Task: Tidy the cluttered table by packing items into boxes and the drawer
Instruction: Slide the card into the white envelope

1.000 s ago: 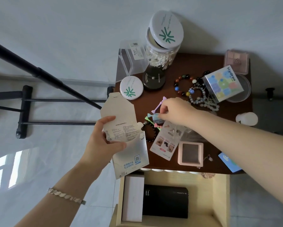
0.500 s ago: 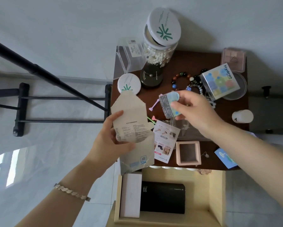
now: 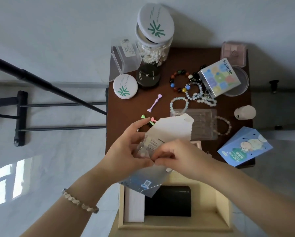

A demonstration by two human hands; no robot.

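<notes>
A flat paper box [image 3: 170, 132] was held over the front edge of the dark brown surface [image 3: 162, 106], above the open drawer [image 3: 211, 199]. The left hand [image 3: 126, 151] was seen closed around the box's left side, thumb across the printed face. The right hand [image 3: 181, 156] was pinched at the box's mouth, fingertips meeting the left thumb; whether something small was caught in that grip could not be told.

Inside the drawer, a white box [image 3: 134, 207] was lying at 9 o'clock beside a black box [image 3: 169, 202].

Up on the surface, a jar of cotton swabs [image 3: 153, 48] was standing at 12 o'clock, its lid tilted. A black compact [image 3: 147, 76] was just below it, with a white round tin [image 3: 125, 86] at its 8 o'clock. Bead bracelets [image 3: 186, 88] were scattered centre, next to a pastel carton [image 3: 220, 77] at 2 o'clock. A purple stick [image 3: 154, 102] was lying alone. A clear plastic tray [image 3: 201, 122] was partly hidden behind the paper box, and a blue packet [image 3: 244, 146] was resting at 4 o'clock.
</notes>
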